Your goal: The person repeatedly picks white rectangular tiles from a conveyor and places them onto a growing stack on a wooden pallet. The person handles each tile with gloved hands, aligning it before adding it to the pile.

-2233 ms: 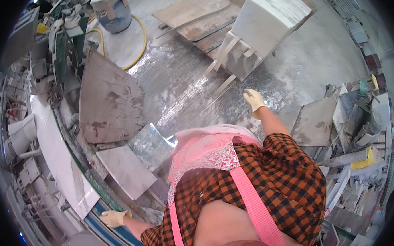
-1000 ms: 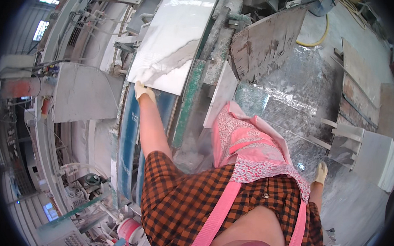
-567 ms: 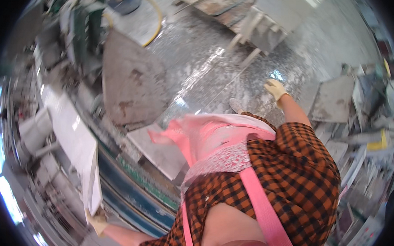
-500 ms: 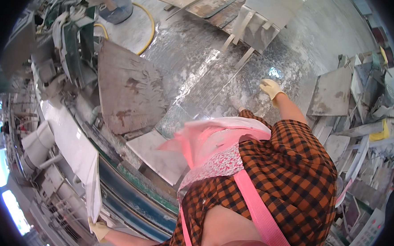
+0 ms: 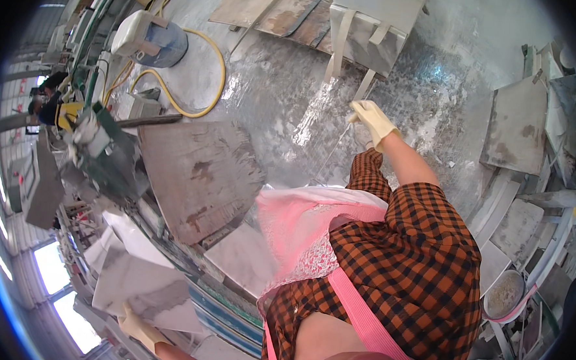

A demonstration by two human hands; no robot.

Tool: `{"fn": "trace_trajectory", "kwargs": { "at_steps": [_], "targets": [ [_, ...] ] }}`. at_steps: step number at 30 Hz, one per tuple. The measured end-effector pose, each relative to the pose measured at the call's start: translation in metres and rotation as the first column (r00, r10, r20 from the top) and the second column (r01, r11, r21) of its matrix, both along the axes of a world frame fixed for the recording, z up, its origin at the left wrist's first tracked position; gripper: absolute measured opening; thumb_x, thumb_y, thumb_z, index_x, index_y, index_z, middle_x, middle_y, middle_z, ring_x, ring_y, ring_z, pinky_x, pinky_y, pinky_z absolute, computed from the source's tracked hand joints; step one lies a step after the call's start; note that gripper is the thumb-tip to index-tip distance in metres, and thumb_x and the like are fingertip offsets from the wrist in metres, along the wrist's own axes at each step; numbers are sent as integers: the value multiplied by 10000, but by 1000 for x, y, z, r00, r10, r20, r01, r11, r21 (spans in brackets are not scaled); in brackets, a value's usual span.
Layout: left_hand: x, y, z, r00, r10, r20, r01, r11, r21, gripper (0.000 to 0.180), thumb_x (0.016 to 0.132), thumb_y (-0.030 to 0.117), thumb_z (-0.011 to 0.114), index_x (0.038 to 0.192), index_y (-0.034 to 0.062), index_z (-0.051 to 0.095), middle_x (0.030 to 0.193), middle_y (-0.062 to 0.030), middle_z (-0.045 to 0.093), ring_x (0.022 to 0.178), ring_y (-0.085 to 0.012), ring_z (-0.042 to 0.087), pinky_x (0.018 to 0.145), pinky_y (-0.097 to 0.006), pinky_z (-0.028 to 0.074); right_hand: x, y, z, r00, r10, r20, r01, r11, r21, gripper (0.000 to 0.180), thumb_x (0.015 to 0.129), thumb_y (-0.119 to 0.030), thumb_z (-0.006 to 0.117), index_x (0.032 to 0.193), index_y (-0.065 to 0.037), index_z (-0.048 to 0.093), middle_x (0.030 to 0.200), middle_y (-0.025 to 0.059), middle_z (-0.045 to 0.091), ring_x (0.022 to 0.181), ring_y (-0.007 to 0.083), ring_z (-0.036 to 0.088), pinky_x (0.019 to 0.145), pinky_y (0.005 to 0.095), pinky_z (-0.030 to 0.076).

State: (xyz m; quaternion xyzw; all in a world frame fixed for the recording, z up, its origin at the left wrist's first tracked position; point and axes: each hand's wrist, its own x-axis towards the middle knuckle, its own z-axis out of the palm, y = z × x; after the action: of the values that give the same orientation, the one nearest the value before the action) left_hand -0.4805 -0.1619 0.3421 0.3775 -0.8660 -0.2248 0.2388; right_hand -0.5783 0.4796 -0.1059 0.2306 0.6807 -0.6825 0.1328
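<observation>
At the lower left, my left hand (image 5: 140, 327), in a pale yellow glove, grips the edge of a white marble slab (image 5: 142, 283) with grey veins. Some of its fingers are hidden against the stone. The slab is tilted beside a blue-and-green metal frame (image 5: 225, 313). My right hand (image 5: 374, 124), gloved alike, hangs out in front over the wet floor. Its fingers are loosely bent, and nothing shows in them. A pink apron (image 5: 298, 226) and an orange-and-black checked sleeve (image 5: 423, 220) partly cover the view below it.
A stained board (image 5: 197, 175) leans at the left, with another pale slab (image 5: 245, 256) by its lower end. Ahead stands a strapped stone block (image 5: 367, 37) near wooden planks (image 5: 264, 9). A yellow hose (image 5: 222, 66) curls beside a blue bucket (image 5: 168, 46). Stacked offcuts (image 5: 519, 127) line the right.
My left hand has the slab turned so its veined face shows more. The right hand has swung left and forward. The view has shifted, bringing the bucket and hose farther into sight.
</observation>
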Motion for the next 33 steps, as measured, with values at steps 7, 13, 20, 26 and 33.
{"fn": "trace_trajectory", "kwargs": {
  "at_steps": [7,13,20,26,33],
  "targets": [
    [-173,227,-64,747,-623,231,564,778,277,308,860,123,706,1092,-69,643,1002,-110,684,843,-174,649,757,-278,532,-121,12,51,995,48,91,4,864,-503,525,991,-453,412,1120,12,620,854,186,685,910,308,672,886,402,543],
    [-261,422,-144,173,-926,335,810,328,487,266,868,76,675,1127,17,672,1043,-60,697,921,-108,638,820,-234,484,-137,87,52,951,8,310,256,544,-799,737,991,-540,271,1194,122,524,1176,261,603,1085,365,597,995,481,455],
    [-358,561,-183,213,-937,276,212,320,923,357,867,200,691,1192,60,644,1160,-61,665,933,-111,653,759,-244,558,-49,179,85,932,-296,209,217,-6,-976,622,956,-397,416,1325,103,442,1297,238,548,1197,339,539,1079,432,370],
    [-442,612,-264,494,-866,-78,171,9,985,343,850,118,706,1149,-37,641,1089,-148,669,915,-201,665,768,-278,562,-52,170,114,758,-619,204,543,427,-723,567,862,-302,627,1269,71,496,1185,179,609,1061,264,623,924,379,505],
    [-507,622,-336,590,-801,-101,111,-43,993,315,932,-11,450,1209,-95,574,1179,-253,609,978,-272,659,899,-321,550,-96,157,126,670,-704,236,623,360,-695,513,881,-277,616,1240,72,506,1159,153,603,1046,240,622,881,356,516]
  ]
}}
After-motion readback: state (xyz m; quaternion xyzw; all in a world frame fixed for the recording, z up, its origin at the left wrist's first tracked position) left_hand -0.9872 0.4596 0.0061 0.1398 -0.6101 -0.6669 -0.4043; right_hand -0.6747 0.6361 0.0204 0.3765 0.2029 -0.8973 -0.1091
